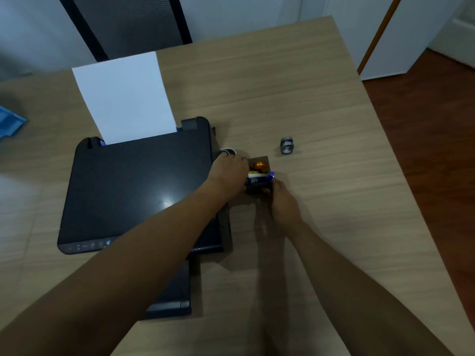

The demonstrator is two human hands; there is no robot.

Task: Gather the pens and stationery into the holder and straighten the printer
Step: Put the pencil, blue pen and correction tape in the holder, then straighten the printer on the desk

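In the head view, both hands flank a small dark square holder (257, 188) on the pale wood-grain bench (321, 104). The left hand (228, 170) presses its left side, fingers curled; the right hand (284, 201) grips its near right corner. Between them, pens and an orange piece fill the holder. The black flat-topped printer (138, 191), with white paper (123, 98) upright, lies under the left forearm. A small grey metal clip (287, 145) sits beyond the right hand.

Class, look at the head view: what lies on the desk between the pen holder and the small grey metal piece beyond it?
Nothing: in the head view, bare desk separates the pen holder from the grey metal piece.
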